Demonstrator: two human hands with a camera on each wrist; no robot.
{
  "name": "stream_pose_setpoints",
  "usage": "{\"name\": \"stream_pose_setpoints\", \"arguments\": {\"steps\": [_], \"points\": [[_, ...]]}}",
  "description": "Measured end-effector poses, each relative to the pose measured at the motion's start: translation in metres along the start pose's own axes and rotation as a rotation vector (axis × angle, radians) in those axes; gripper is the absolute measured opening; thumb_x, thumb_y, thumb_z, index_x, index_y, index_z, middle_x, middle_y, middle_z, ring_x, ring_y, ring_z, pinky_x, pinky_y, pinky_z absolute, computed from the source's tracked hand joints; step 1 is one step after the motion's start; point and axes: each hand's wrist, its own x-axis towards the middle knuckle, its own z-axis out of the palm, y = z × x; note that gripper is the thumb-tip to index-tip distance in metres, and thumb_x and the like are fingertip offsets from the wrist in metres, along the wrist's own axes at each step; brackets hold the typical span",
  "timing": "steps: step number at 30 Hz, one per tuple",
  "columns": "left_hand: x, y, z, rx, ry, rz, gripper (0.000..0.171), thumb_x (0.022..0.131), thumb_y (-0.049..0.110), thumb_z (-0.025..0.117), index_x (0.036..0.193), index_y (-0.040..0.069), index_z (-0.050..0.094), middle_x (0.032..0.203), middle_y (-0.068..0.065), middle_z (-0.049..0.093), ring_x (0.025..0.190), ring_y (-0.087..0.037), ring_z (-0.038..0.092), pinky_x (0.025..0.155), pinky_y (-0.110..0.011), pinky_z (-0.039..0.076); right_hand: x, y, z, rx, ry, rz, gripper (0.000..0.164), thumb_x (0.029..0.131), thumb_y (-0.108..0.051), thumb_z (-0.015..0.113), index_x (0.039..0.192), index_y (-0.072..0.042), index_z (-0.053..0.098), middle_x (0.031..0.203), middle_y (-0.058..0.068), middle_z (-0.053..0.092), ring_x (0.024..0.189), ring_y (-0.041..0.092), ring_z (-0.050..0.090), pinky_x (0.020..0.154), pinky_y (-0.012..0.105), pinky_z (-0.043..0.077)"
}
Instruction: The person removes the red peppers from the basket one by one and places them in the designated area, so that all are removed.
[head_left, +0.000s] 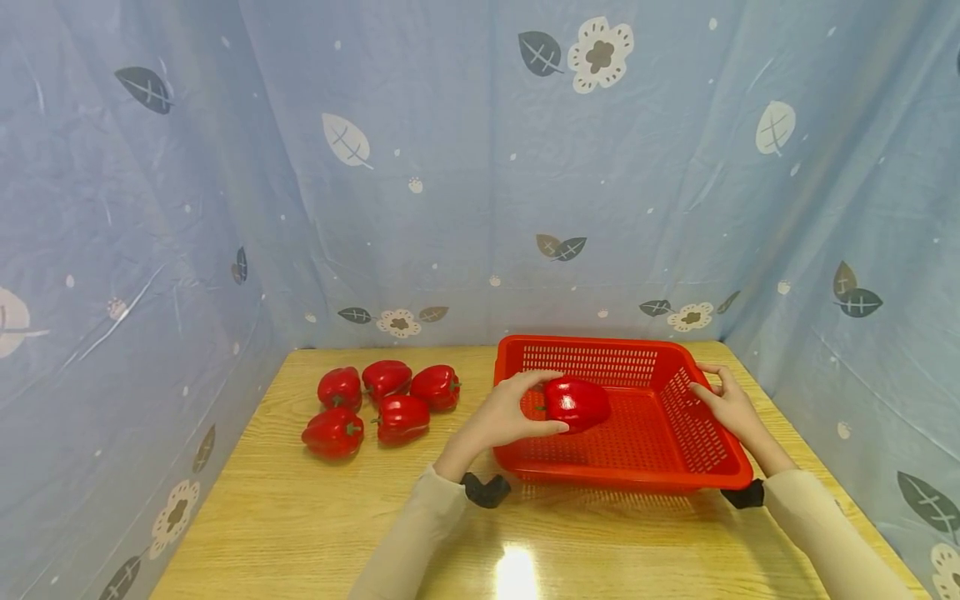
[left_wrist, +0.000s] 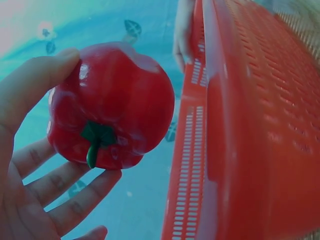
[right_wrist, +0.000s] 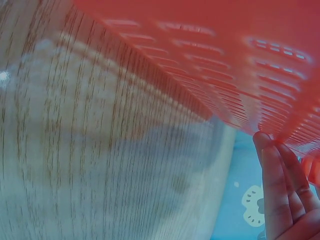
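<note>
My left hand [head_left: 504, 417] holds a glossy red bell pepper [head_left: 579, 405] between thumb and fingers, above the left part of a red plastic basket [head_left: 630, 478]. In the left wrist view the green stem of the bell pepper [left_wrist: 117, 95] points toward the camera, and the fingers support it from below. At the basket's right side, my right hand [head_left: 733, 410] grips the rim, thumb over the inside and fingers outside. The right wrist view shows the right-hand fingers [right_wrist: 277, 185] against the slotted outer wall of the basket [right_wrist: 200, 55].
Several more red bell peppers [head_left: 402, 418] lie in a loose cluster on the wooden table [head_left: 300, 533], left of the basket. Blue patterned curtains [head_left: 450, 208] enclose the table at the back and both sides.
</note>
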Motion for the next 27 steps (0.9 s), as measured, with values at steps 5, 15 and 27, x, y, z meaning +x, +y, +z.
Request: {"name": "stream_pose_setpoints", "arguments": {"steps": [5,15,27], "points": [[-0.004,-0.004,-0.005,0.003,0.011,-0.015,0.068,0.071,0.052,0.074,0.131,0.034,0.047,0.122,0.010,0.054,0.110,-0.013,0.052,0.086,-0.038,0.049,0.000,0.000,0.000,0.003,0.005,-0.006,0.054,0.097,-0.023,0.048,0.137,0.005,0.024,0.084,0.029,0.063,0.055,0.018,0.064,0.049,0.032,0.053],[-0.012,-0.011,-0.016,0.009,0.033,-0.031,0.070,0.072,0.050,0.074,0.133,0.030,0.046,0.130,0.006,0.050,0.114,-0.018,0.050,0.088,-0.043,0.048,-0.001,-0.001,0.000,0.007,-0.001,0.006,0.056,0.097,-0.024,0.048,0.138,0.005,0.022,0.086,0.030,0.063,0.056,0.018,0.064,0.050,0.033,0.053],[-0.020,-0.026,-0.027,0.035,0.077,-0.014,0.071,0.074,0.048,0.074,0.134,0.024,0.046,0.134,0.003,0.048,0.118,-0.020,0.050,0.092,-0.046,0.046,0.000,0.000,0.000,-0.006,-0.001,0.009,0.056,0.097,-0.024,0.049,0.138,0.004,0.024,0.080,0.025,0.065,0.053,0.017,0.063,0.049,0.033,0.053]]}}
